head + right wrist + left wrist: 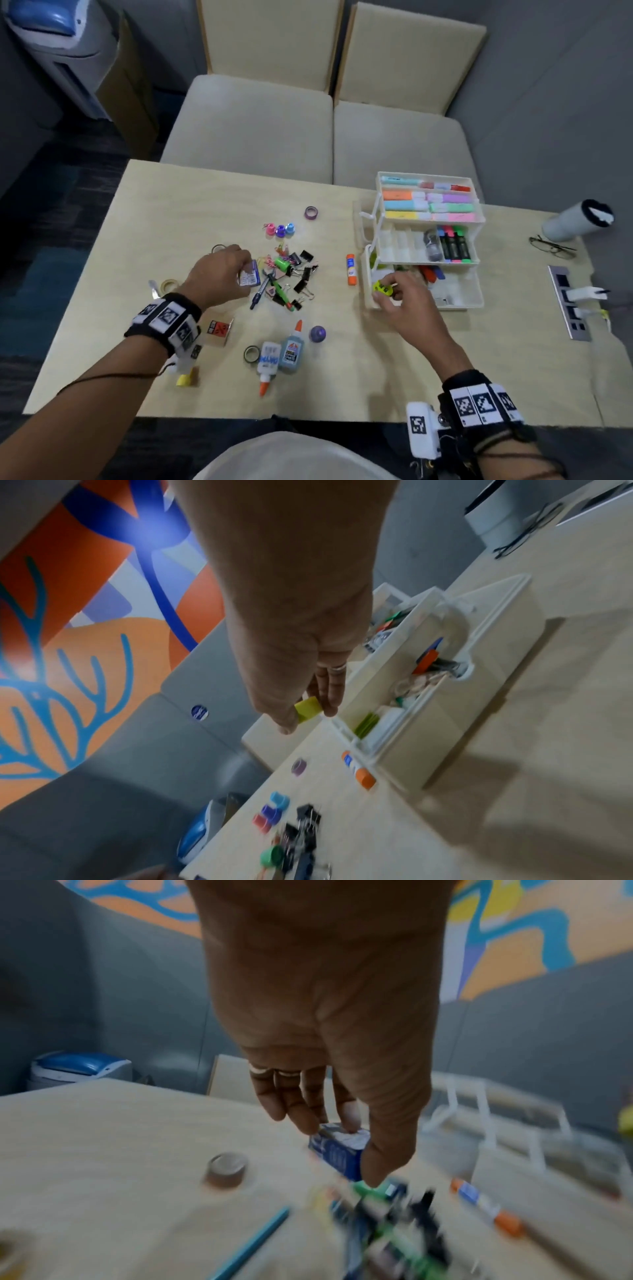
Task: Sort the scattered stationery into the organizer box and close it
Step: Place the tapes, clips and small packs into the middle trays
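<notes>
two glue bottles (279, 356) lie near on the table (342, 377). the left hand (219, 274) pinches a small blue box (249, 273) beside the clip pile (294, 277). the right hand (404, 298) pinches a yellow piece (382, 287) over the open organizer box (472, 294), its near-left corner.

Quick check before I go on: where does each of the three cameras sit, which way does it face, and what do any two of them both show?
Head: above the table, looking forward and down; shows both forearms, left hand, right hand, open organizer box.
Left wrist: looks along the left hand at the small blue box it pinches.
Right wrist: looks along the right hand at the yellow piece it pinches beside the organizer.
Shared: all three show the orange-capped glue stick.
</notes>
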{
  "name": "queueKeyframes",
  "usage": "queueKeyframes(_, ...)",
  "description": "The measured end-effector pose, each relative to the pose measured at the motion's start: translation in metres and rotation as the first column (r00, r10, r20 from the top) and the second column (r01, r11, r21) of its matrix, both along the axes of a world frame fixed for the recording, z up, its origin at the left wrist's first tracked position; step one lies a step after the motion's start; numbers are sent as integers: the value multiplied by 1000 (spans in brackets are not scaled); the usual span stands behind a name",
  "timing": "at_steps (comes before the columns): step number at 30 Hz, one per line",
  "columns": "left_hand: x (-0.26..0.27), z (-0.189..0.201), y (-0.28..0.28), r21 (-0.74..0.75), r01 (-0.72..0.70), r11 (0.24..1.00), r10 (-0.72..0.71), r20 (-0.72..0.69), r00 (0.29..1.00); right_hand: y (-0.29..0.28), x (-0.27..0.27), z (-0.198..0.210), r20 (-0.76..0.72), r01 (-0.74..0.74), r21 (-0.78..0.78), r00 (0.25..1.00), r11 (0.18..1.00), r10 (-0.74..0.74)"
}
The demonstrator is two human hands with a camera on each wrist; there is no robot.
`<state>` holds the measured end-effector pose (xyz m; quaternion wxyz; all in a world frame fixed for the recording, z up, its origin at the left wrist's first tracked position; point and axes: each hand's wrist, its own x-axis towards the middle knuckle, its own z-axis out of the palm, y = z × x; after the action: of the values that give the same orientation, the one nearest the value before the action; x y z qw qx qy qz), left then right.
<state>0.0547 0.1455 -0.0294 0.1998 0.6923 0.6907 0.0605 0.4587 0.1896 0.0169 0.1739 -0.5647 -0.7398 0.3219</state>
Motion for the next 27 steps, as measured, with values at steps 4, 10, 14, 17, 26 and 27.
queueKeyframes(4,53,43,19,69,-72,995,55,218,974,23,43,-1,-15,115,57,993,992,-114)
queueKeyframes(10,183,74,77,148,28,989,-85,392,916,57,91,-3,-42,192,74,981,979,-189)
queueKeyframes(14,267,64,120,167,123,978,-168,297,940,71,112,-5,-63,182,102,982,978,-177)
queueKeyframes(17,306,56,140,191,162,968,-201,206,958,78,127,-6,-62,168,104,985,980,-162)
queueKeyframes(26,346,43,167,204,159,966,-170,33,985,91,166,-23,-103,95,77,991,992,-87)
queueKeyframes(27,349,40,168,197,151,969,-159,24,987,92,167,-25,-108,85,80,991,993,-76)
